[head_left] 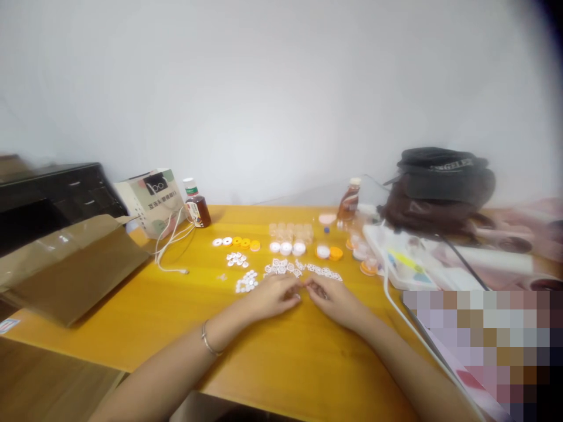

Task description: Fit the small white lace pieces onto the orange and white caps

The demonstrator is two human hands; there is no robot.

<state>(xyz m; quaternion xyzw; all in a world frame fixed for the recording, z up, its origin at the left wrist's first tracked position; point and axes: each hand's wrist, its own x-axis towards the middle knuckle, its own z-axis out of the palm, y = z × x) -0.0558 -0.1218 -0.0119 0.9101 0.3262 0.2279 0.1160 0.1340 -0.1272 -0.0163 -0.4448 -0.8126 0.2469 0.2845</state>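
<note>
- Head view: a plain white wall backs a yellow wooden bench that fills the lower frame.
- The left hand and right hand rest on the bench at its middle, with their tips meeting.
- The fingers of both hands are curled in, tips drawn together. The blur hides whether they are clamped on anything.
- The white pieces lie loose just beyond the fingertips, within easy reach of both hands.
- Further back, the discs sit in a row, white ones then orange, grouped by colour.
- Small clear cups stand behind those, and their contents cannot be made out.
- Two bottles flank the spread, one on the left and one on the right. Both hold brown liquid.
- A white tray on the right holds coloured bits.
- A paper bag and an open box stand at the left edge, well apart from the hands.
- A dark bag sits at back right.
</note>
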